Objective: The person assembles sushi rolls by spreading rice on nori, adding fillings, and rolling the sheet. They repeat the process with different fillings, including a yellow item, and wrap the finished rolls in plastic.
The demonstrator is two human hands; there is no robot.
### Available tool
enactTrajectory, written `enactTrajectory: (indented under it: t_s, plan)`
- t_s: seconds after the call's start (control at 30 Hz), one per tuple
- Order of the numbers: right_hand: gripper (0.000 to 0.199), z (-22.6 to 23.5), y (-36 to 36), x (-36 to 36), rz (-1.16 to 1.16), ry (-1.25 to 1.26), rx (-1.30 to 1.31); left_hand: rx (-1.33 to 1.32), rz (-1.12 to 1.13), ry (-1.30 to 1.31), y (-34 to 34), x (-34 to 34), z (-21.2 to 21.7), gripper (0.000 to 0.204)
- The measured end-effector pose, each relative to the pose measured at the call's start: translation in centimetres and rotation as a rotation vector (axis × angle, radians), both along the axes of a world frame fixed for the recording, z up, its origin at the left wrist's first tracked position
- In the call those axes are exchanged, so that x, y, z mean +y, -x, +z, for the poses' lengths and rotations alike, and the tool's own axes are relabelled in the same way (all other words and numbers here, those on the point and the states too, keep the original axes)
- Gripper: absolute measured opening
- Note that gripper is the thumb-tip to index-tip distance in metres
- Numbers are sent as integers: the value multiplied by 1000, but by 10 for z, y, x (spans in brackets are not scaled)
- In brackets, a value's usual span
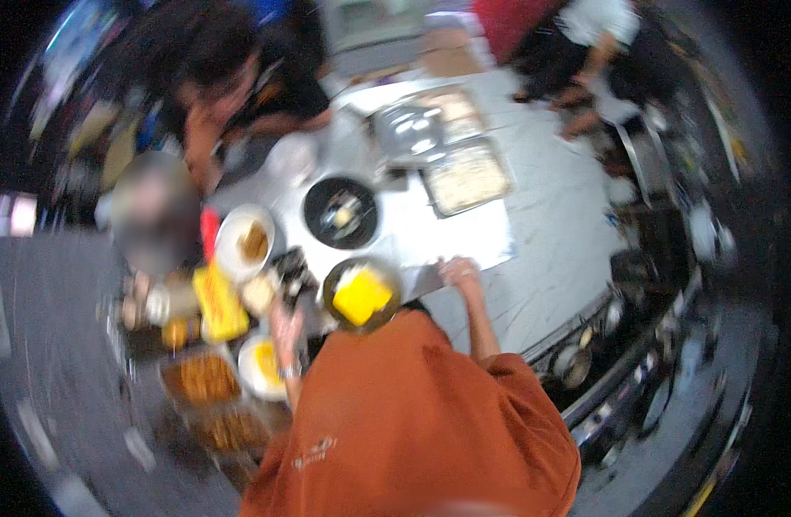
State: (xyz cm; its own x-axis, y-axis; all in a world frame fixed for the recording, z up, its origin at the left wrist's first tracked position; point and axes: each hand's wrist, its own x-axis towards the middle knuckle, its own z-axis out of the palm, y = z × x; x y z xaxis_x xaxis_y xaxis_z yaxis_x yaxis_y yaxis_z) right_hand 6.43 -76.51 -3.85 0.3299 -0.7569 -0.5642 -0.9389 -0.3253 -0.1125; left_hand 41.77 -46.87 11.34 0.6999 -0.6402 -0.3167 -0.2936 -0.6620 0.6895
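My left hand (286, 327) is blurred, beside a pale round item (259, 295) and a dark object (294, 274); whether it holds anything cannot be made out. My right hand (457, 272) rests near the table's close edge by a white sheet (473, 234), its fingers laid on the surface and nothing visible in them. Between my hands, right in front of me, stands a round bowl (329, 300) with a bright yellow block or sheet (361, 295) in it. Beyond it is a black round pan (316, 215) with a small pale lump inside.
To the left are a white bowl (232, 233) of brown food, a yellow package (220, 303), a white bowl (247, 370) with yellow contents, and brown-filled trays (207, 377). Trays of pale food (466, 177) lie far right. A stove (572, 366) borders the right; two people stand across.
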Motion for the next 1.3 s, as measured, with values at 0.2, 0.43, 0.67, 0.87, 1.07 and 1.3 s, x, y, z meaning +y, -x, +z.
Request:
enactTrajectory:
  t_s: [0.2, 0.43, 0.67, 0.87, 1.07, 1.3]
  plan:
    - [59, 40, -58, 4, -182, 16, -87, -115, -29, 141, -47, 27, -92, 39]
    - [53, 71, -62, 14, -289, 31, -115, -43, -108, 278, -52, 7, -74, 39]
    - [41, 37, -55, 12, -247, 146, -195, -99, -152, 161, -47, -1, -79, 43]
    - [39, 44, -54, 19, -221, 124, -229, -99, -133, 112, -47, 2, -77, 45]
    - [37, 50, -54, 19, -261, 114, -235, -250, -157, 163, -54, 13, -93, 42]
    - [33, 33, -44, 24, -356, 137, -381, -98, -174, 96, -44, -2, -69, 37]
